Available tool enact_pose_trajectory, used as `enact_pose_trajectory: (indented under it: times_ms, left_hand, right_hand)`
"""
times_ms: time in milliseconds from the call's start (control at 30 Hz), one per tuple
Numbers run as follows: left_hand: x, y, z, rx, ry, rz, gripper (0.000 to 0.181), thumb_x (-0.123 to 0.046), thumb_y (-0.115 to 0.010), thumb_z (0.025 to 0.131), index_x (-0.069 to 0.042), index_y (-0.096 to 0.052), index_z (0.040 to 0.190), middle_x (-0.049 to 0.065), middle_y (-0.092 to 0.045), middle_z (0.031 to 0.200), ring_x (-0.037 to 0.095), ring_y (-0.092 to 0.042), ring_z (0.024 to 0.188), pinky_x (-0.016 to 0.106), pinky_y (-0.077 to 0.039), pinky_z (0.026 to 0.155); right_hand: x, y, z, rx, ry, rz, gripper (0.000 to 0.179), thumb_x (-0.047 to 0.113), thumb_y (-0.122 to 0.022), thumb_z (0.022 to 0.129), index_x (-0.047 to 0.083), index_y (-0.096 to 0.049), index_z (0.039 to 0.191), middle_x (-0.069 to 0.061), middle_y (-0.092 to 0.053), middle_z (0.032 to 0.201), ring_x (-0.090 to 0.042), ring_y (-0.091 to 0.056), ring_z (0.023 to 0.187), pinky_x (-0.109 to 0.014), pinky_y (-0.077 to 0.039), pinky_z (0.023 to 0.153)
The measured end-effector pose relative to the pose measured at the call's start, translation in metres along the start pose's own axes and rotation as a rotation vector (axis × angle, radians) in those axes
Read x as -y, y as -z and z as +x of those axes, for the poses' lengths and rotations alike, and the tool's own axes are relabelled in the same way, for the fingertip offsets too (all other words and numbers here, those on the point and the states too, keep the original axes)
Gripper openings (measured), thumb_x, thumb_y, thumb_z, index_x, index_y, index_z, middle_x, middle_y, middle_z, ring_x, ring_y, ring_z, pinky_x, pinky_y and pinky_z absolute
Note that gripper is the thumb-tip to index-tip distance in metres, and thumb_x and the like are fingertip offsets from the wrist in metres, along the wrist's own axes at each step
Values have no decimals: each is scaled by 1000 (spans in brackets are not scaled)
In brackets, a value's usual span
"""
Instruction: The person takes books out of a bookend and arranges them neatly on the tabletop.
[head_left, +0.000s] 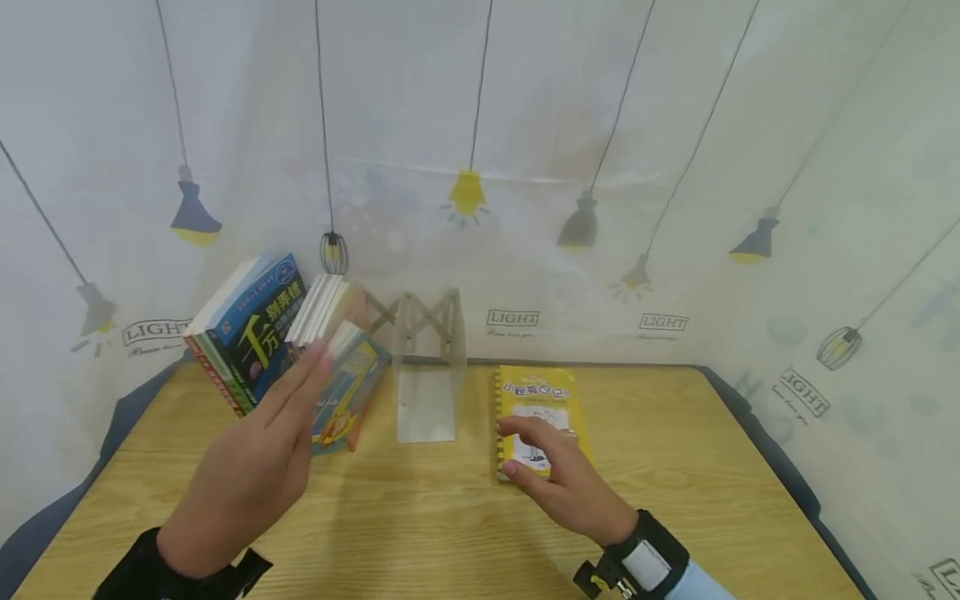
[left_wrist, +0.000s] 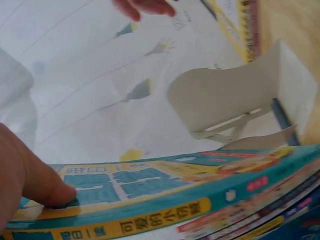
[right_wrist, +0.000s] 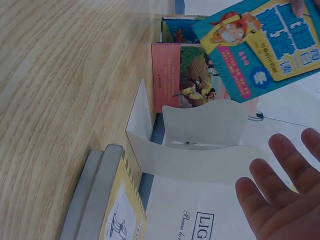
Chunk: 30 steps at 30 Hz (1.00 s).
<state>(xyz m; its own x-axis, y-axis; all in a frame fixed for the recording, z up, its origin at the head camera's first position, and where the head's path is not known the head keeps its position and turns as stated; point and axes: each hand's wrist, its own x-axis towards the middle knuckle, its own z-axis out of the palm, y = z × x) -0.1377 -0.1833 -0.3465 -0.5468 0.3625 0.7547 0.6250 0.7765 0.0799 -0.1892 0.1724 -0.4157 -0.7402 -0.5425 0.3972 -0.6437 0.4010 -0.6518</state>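
My left hand (head_left: 251, 467) pinches a teal-and-yellow book (right_wrist: 235, 60) near its upper part, the thumb (left_wrist: 47, 185) flat on its cover. This book leans out at a tilt from a row of upright books at the table's left. Beside it in the row stand a dark blue book (head_left: 262, 325) with yellow-green lettering and a pink picture book (right_wrist: 166, 75). My right hand (head_left: 566, 483) holds nothing, its fingers spread and loosely bent above a yellow book (head_left: 536, 398) lying on the table. In the right wrist view its fingers (right_wrist: 260, 190) stand apart from that book.
A white bookend rack (head_left: 426, 408) with crossed slats stands between the row and the yellow book. From the side, the yellow book (right_wrist: 120, 200) shows as a thick stack. Behind the wooden table (head_left: 450, 533) hangs a pale curtain (head_left: 420, 100) printed with lamps.
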Motion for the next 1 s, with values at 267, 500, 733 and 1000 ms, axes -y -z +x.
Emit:
enact_pose_trajectory:
  times_ms: [267, 500, 733, 1000]
  left_hand:
    - [-22, 22, 10, 28, -143, -33, 53, -23, -18, 109, -2, -42, 151, 7, -35, 162, -4, -10, 55, 11, -13, 48]
    - [-39, 14, 17, 103, -213, -251, 49, -23, -24, 111, -2, -41, 152, 4, -32, 163, -6, -22, 52, 6, -23, 52]
    - [-49, 3, 25, 199, -247, -419, 48, -22, -30, 110, -3, -40, 153, 4, -36, 162, -4, -36, 54, 6, -33, 56]
    - [-48, -7, 28, 150, -290, -396, 46, -21, -33, 109, -4, -45, 150, 2, -41, 159, 1, -48, 60, 8, -34, 56]
  right_hand:
    - [4, 3, 1, -20, -8, 11, 48, 18, -65, 98, 25, -49, 143, 4, -57, 136, -18, -55, 128, -42, -48, 107]
    - [9, 1, 5, -40, 58, -18, 67, 15, -70, 95, 17, -37, 154, -5, -45, 152, -25, -46, 139, -43, -45, 110]
    - [10, 0, 11, -33, 116, -35, 52, 13, -67, 97, 18, -48, 145, 0, -58, 137, -19, -57, 126, -43, -51, 101]
    - [1, 1, 10, -74, 148, 46, 21, 7, -66, 96, 19, -68, 113, 3, -66, 105, -13, -67, 95, -28, -59, 77]
